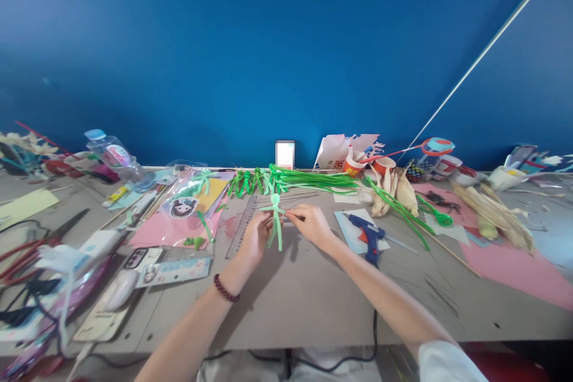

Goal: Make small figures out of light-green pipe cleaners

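Observation:
A pale green figure of fuzzy stems [276, 225] hangs upright between my hands, with a round head, thin arms and two legs. My left hand [258, 231] closes its fingers on the figure's left side. From the right, my right hand [312, 222] pinches the tip of the figure's other arm. Just beyond lies a row of small green figures [255, 182], and beside them a bundle of long green stems [317, 180].
A blue glue gun [367, 234] lies on paper right of my hands. A clear ruler [242, 228] and pink paper [156, 230] are at the left. Paper cups [353, 165] and dried husks [406, 194] stand toward the back right. A bottle [114, 154] leans at the back left.

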`<state>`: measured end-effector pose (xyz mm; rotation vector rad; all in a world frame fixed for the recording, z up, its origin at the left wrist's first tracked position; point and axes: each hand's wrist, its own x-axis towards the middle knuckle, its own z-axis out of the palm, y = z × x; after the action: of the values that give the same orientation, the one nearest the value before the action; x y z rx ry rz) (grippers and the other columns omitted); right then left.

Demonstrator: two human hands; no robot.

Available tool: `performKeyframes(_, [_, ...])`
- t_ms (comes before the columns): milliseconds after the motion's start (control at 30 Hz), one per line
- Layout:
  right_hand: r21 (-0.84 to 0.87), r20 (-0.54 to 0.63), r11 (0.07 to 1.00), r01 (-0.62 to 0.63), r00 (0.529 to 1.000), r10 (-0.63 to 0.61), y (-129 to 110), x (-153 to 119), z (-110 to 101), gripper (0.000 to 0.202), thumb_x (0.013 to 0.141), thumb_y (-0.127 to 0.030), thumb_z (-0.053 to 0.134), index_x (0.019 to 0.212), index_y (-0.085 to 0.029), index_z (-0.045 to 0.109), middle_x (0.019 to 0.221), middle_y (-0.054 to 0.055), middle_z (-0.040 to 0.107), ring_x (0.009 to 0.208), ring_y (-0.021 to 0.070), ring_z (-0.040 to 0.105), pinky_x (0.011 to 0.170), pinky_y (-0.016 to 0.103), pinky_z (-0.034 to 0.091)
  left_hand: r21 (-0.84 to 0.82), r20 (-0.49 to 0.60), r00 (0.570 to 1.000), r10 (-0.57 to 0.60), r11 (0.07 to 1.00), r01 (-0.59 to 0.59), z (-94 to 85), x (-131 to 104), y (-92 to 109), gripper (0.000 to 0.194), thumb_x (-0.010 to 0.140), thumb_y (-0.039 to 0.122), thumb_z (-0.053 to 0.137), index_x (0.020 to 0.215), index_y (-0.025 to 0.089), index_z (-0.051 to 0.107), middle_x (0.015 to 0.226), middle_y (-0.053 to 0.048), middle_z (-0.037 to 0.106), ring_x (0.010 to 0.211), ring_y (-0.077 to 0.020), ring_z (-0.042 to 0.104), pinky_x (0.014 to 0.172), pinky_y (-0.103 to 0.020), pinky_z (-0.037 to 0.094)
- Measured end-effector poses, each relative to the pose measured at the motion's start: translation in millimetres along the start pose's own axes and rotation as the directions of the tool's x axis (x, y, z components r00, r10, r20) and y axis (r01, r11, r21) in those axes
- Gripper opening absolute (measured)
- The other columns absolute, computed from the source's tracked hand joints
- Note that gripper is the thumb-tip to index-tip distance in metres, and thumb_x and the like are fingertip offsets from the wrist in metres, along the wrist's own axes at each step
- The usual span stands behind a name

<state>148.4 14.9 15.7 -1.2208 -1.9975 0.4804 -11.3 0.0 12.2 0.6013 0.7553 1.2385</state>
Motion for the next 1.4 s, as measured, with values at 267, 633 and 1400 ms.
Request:
performKeyframes(267, [0.052,0.001,0.997,0.053,0.999,-0.054,2.1,4.3,-9.0,0.019,0.087,-0.025,0.056,0.084,-0.022,0.074,0.079,0.003,0.07,0.071,0.0149,0.061,0.061,0.023,0.041,0.041,0.039,0.997,-0.072,0.997,0.071,-12.8,7.9,13.2,0.025,0.068,0.035,0.067,0.082,0.014,0.068,0.08,-0.009,0.072,0.075,-0.0215,0.068,0.075,-0.034,0.051])
performKeyframes(633, [-0.06,0.037,0.998,0.03,0.999,-0.028,0.7,2.4,-9.2,0.019,0.087,-0.027,0.055,0.089,-0.025,0.074,0.084,0.003,0.07,0.074,0.0148,0.062,0.062,0.023,0.042,0.307,-0.143,0.986,0.088,0.951,-0.04,-15.8,11.6,4.6,0.029,0.052,0.026,0.083,0.074,0.013,0.071,0.069,-0.003,0.07,0.062,-0.0127,0.063,0.07,-0.026,0.05])
performKeyframes(1400, [0.28,0.095,0.948,-0.154,0.987,0.132,25.2,13.3,-12.0,0.015,0.075,-0.032,0.067,0.078,-0.019,0.074,0.08,0.004,0.071,0.076,0.0176,0.064,0.068,0.026,0.047,0.444,0.091,0.995,0.035,0.893,-0.072,-0.5,-5.1,8.9,0.017,0.062,0.03,0.078,0.069,0.015,0.071,0.07,-0.002,0.064,0.067,-0.0141,0.057,0.069,-0.025,0.046])
